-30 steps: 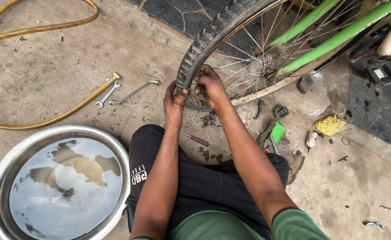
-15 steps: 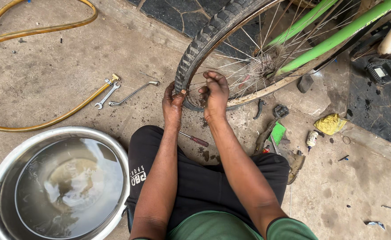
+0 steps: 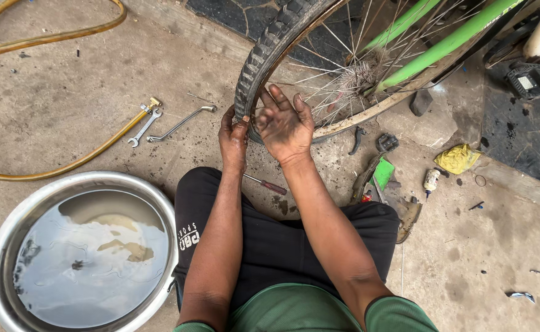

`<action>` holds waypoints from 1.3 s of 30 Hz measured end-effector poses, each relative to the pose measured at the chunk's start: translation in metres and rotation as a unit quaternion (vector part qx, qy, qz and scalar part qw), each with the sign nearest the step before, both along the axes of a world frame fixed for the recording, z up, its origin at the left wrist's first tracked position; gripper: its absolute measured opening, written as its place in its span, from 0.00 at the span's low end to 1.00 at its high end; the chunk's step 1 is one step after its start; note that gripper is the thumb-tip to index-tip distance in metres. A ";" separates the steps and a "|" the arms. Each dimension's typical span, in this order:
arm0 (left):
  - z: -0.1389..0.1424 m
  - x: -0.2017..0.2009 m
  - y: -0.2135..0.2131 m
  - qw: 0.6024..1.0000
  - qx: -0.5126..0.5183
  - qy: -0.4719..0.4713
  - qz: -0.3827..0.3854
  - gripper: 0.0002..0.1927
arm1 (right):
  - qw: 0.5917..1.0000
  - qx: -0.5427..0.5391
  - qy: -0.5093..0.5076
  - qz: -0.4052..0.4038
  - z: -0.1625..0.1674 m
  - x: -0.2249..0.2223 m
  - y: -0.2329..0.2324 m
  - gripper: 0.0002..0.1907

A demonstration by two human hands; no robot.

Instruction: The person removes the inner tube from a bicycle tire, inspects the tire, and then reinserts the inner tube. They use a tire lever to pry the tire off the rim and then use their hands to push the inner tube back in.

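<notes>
Both my hands on bike tyre (image 3: 264, 55) | left hand (image 3: 233, 136) clamped on tread, right hand (image 3: 285, 126) spread open | rubber seems stiff, grippy; hold at bead edge.

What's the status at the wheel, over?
Left hand gripping black knobby bicycle tyre. Right hand pressing on its rim side. Nothing blocking.

Knobby black bicycle tyre (image 3: 264, 55) — upright on its spoked rim, lowest part touching concrete.
</notes>
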State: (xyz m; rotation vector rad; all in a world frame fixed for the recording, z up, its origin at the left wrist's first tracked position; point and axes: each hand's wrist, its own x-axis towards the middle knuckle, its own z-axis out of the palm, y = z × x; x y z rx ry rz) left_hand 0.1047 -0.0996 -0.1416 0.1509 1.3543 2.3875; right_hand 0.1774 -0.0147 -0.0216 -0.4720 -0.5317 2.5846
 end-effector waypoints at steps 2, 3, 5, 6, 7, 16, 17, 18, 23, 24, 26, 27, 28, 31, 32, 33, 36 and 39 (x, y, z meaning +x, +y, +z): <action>0.000 0.000 0.000 1.000 0.005 0.012 0.005 0.42 | 0.999 0.018 0.000 -0.027 0.001 0.000 -0.001 0.18; 0.001 0.000 0.000 1.000 0.006 0.023 0.010 0.42 | 0.999 0.020 -0.006 -0.046 0.000 0.000 -0.001 0.18; 0.000 0.001 0.000 1.000 0.021 0.017 0.012 0.42 | 0.995 0.020 -0.031 -0.089 -0.002 0.001 0.000 0.17; 0.000 0.001 0.000 0.999 0.037 0.007 0.008 0.42 | 0.998 0.009 -0.011 -0.053 -0.004 0.001 0.001 0.19; -0.001 0.001 0.001 0.999 0.053 0.000 0.003 0.42 | 1.000 -0.003 0.012 -0.019 -0.007 0.000 0.002 0.20; 0.008 0.004 -0.001 1.000 -0.009 -0.015 0.013 0.39 | 1.000 -0.017 0.015 -0.010 -0.023 -0.004 0.011 0.17; 0.010 0.004 -0.002 1.000 -0.009 -0.012 0.011 0.39 | 1.000 -0.015 0.027 -0.003 -0.022 -0.003 0.010 0.17; 0.011 0.005 -0.003 1.000 -0.010 -0.010 0.009 0.40 | 1.000 -0.016 0.021 -0.004 -0.020 -0.002 0.008 0.17; -0.002 0.006 -0.009 0.998 -0.060 0.009 0.020 0.42 | 0.999 -0.010 0.047 0.016 -0.029 0.015 -0.001 0.20; -0.007 0.008 -0.010 0.999 -0.036 0.015 0.016 0.42 | 0.996 -0.011 0.081 0.039 -0.036 0.023 -0.002 0.19; -0.021 0.009 -0.014 0.999 -0.051 0.013 0.003 0.44 | 0.997 0.027 0.052 0.049 -0.055 0.046 0.003 0.16; -0.028 0.009 -0.017 0.999 -0.032 0.004 -0.005 0.46 | 0.997 0.056 -0.009 0.048 -0.066 0.060 0.007 0.15; -0.035 0.009 -0.019 0.998 0.018 0.047 -0.023 0.48 | 0.994 0.083 -0.063 0.040 -0.078 0.080 0.012 0.14; -0.051 0.009 -0.025 0.996 0.026 0.079 -0.028 0.45 | 0.983 0.115 -0.143 -0.022 -0.100 0.148 0.036 0.11; -0.055 0.007 -0.027 0.995 0.033 0.092 -0.031 0.43 | 0.980 0.121 -0.150 -0.043 -0.103 0.164 0.047 0.10; -0.059 0.006 -0.029 0.994 0.039 0.094 -0.034 0.42 | 0.973 0.135 -0.175 -0.064 -0.103 0.188 0.059 0.09; -0.066 0.003 -0.035 0.992 0.040 0.107 -0.045 0.38 | 0.933 0.170 -0.259 -0.182 -0.098 0.265 0.108 0.08; -0.071 0.005 -0.039 0.990 0.020 0.122 -0.060 0.35 | 0.845 0.267 -0.336 -0.320 -0.100 0.339 0.170 0.06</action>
